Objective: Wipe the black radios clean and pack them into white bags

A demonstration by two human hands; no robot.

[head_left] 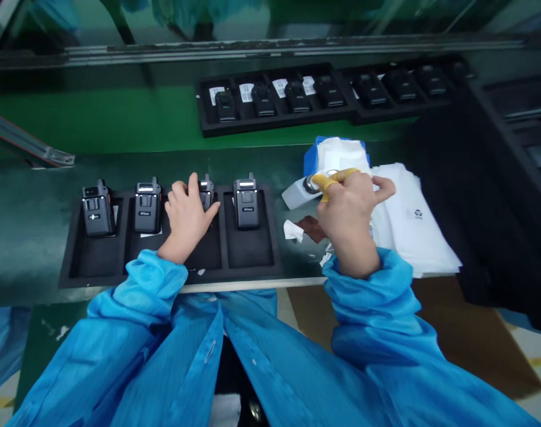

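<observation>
My left hand (188, 216) lies over a black walkie-talkie (206, 193) in the third compartment of a black foam tray (203, 274), its fingers curved about the top and covering most of it. In the same tray stand other walkie-talkies: one at the far left (98, 210), one beside it (148, 206) and one on the right (246, 203). My right hand (348, 207), with yellow finger covers on two fingers, reaches down to the metal top of a white bottle (297, 194). Its bent fingertips touch the top; whether something is pinched beneath them is hidden.
Behind the bottle is a blue box (311, 157) of white wipes (341, 154). White bags (413, 219) lie to the right. Scraps of paper (293, 231) and a brown piece (311, 228) lie nearby. Farther back, foam trays (270, 121) hold several more black devices. Dark foam (466, 196) rises at right.
</observation>
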